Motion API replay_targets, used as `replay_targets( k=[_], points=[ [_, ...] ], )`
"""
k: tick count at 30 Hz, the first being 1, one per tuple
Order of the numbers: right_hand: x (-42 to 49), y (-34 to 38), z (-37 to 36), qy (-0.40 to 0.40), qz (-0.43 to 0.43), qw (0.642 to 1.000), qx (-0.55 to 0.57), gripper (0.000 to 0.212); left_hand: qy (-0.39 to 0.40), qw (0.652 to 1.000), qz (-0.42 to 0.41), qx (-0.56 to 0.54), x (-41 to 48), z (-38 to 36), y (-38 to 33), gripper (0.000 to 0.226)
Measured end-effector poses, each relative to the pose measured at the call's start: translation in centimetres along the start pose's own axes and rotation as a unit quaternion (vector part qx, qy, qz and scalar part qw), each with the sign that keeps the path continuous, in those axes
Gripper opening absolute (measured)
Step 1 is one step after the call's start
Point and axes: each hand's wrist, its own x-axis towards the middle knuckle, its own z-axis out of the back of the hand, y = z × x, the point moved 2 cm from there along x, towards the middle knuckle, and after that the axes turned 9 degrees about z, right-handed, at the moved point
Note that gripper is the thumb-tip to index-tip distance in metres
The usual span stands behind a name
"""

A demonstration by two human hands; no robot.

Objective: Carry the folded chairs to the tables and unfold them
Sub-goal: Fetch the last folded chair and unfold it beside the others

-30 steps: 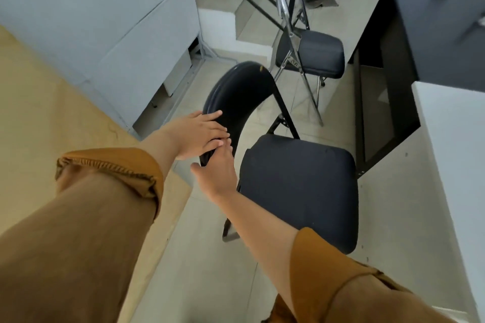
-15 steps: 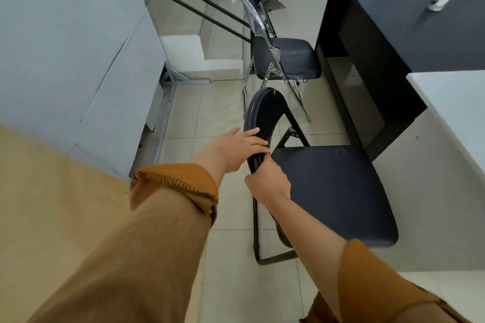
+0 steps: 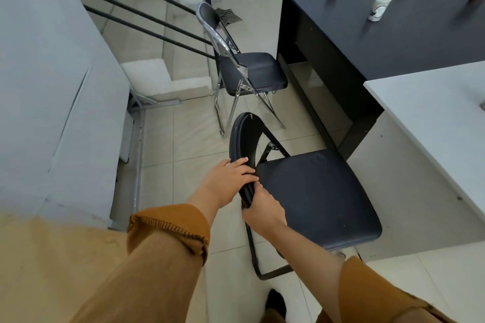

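1. Since the earlier frames the view has swung toward the tables, and the black chair (image 3: 309, 191) now sits squarer to the white table (image 3: 430, 123), its seat down flat.
2. Nearest, the right hand (image 3: 263, 211) is closed around the lower end of the backrest (image 3: 242, 144), fingers curled on its edge.
3. Just beyond, the left hand (image 3: 227, 182) lies over the same backrest, fingers pressed together across the rim.
4. The chair stands open on the floor, its seat front tucked by the white table's near edge.
5. Further off, a chrome-framed chair (image 3: 249, 71) stands unfolded at the black table (image 3: 388, 23), whose top carries paper cups (image 3: 378, 6).
6. Judgement: unfolding is done; this is the final placing. Next, both hands need to nudge the chair true to the table edge, then let go.
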Motion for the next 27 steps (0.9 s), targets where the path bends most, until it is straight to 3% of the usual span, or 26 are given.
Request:
replay_targets(
  k=[9, 16, 22, 27],
  points=[
    [0.5, 0.5, 0.3, 0.033, -0.044, 0.998, 0.011, 0.079, 0.067, 0.994, -0.08, 0.041, 3.0, 1.6, 3.0, 0.075],
    [4.0, 2.8, 1.3, 0.098, -0.135, 0.985, 0.04, 0.082, 0.055, 0.979, -0.164, 0.11, 8.3, 1.2, 5.1, 0.065],
    [6.2, 4.3, 1.0, 0.052, -0.217, 0.973, 0.061, 0.077, 0.013, 0.928, -0.346, 0.134, 12.4, 1.9, 6.9, 0.048],
    [6.8, 5.4, 1.2, 0.004, -0.217, 0.976, 0.009, 0.082, 0.047, 0.896, -0.412, 0.161, 15.3, 3.3, 7.9, 0.052]
  ],
)
